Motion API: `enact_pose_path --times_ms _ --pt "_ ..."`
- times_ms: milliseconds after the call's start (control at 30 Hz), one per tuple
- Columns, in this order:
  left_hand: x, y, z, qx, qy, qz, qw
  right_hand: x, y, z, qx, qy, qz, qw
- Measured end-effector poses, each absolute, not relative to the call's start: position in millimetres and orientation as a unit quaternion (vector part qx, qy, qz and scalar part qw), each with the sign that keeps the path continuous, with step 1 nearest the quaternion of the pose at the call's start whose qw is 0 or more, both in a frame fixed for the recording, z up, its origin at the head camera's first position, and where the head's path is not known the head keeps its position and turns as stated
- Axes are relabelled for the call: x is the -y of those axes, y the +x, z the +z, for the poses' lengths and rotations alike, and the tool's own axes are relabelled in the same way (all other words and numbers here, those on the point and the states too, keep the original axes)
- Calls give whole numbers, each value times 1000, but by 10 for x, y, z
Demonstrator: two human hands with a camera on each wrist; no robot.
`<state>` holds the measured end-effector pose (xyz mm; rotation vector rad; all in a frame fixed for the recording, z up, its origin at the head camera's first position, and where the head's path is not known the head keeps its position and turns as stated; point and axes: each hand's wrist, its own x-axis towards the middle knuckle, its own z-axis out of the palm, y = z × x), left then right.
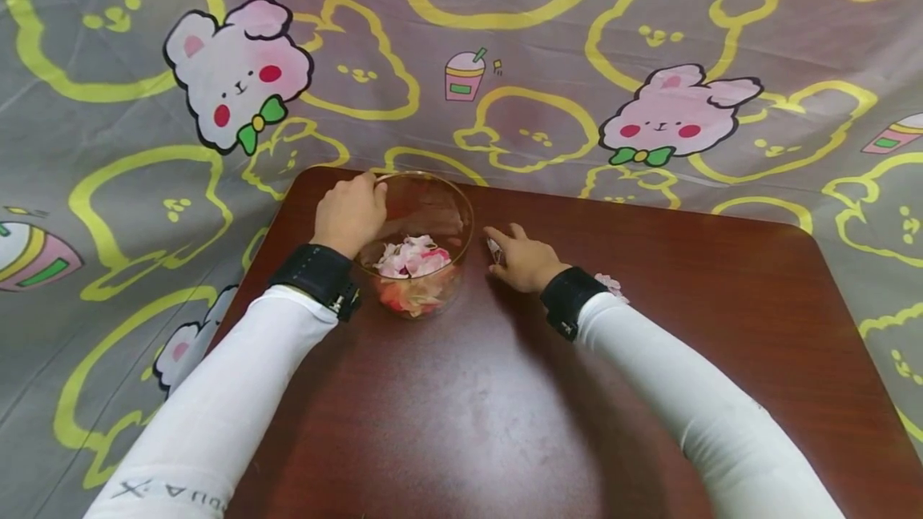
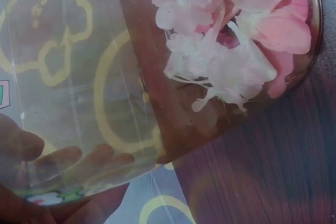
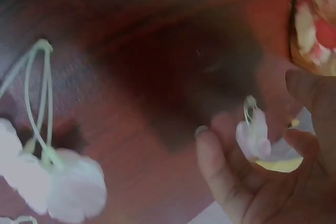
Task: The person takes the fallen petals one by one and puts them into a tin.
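In the head view my left hand point(image 1: 351, 213) grips the rim of a clear glass bowl point(image 1: 467, 223). Through the glass in the left wrist view, its fingers point(image 2: 102, 156) show against the wall. Pink and white blossoms point(image 2: 220, 72) lie inside the bowl. To the right of the bowl my right hand point(image 1: 532, 261) reaches low over the table, thumb and fingers apart. A small pale pink blossom point(image 3: 253, 135) shows between its thumb and fingers in the right wrist view, with a gap to the thumb.
Another pale blossom cluster point(image 1: 611, 287) with thin stems lies on the table, partly hidden behind the right wrist. The brown wooden table point(image 1: 461, 423) ends at a cartoon-printed cloth point(image 1: 534, 62) behind it.
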<state>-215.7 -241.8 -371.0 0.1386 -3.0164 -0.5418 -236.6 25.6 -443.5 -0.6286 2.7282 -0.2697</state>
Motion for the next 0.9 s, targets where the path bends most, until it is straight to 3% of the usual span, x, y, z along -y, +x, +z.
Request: enact_pose_path --times_ms 267,667,900 --pt "2423 -2170 -3715 983 46 -177 33 -209 -2311 -4539 -957 -227 -35 177" --pt "2409 -2159 -3714 983 43 -176 36 -239 -2307 -4723 -970 -230 -41 66" --pt "2424 -2162 -3717 982 42 -178 44 -235 -2297 -4691 -971 -225 -58 56"
